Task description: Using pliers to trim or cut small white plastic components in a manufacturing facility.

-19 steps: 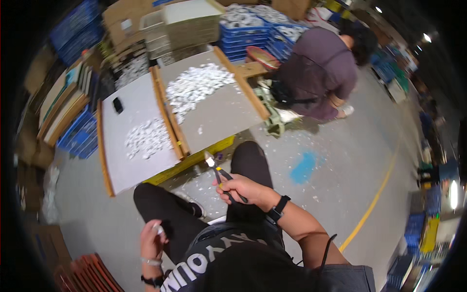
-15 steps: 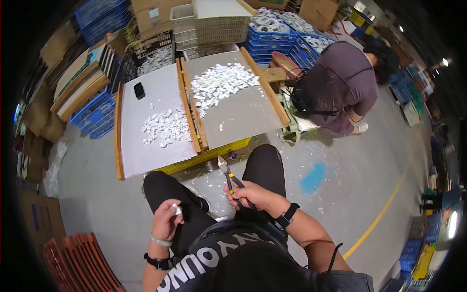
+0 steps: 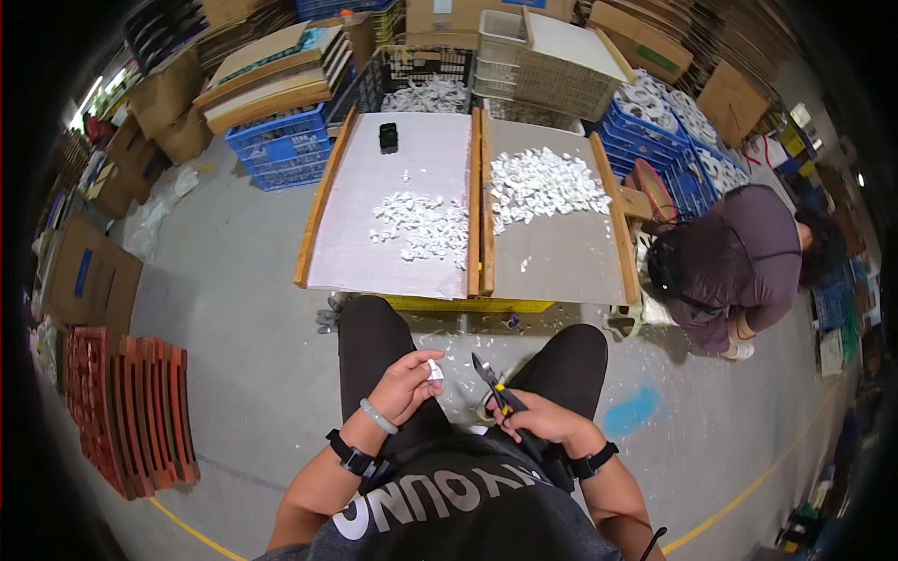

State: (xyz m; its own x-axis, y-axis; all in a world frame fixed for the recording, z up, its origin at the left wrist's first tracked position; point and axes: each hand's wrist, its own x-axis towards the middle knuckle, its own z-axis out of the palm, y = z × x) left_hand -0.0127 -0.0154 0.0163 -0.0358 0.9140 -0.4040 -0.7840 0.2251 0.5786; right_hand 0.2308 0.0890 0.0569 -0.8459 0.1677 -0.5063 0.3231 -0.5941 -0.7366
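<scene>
Near your knees (image 3: pixel 575 351) | your left hand (image 3: pixel 404 388) pinched one white piece (image 3: pixel 435 371) | right hand (image 3: pixel 543 419) closed round pliers (image 3: pixel 497 385), clear of it | loose piles sat on left board (image 3: pixel 351 257) and right board (image 3: pixel 575 262); couldn't tell done from left

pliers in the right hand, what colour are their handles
The pliers' handles are black with yellow accents, seen best in the head view.

the pliers (image 3: pixel 499 389) are pairing metal with plastic-looking grips (image 3: pixel 509 402); the white piece (image 3: pixel 435 371) is looking smooth; the rail (image 3: pixel 326 198) is showing matt wood, the crate (image 3: pixel 276 150) plastic, the trousers (image 3: pixel 573 366) matt cloth.
</scene>
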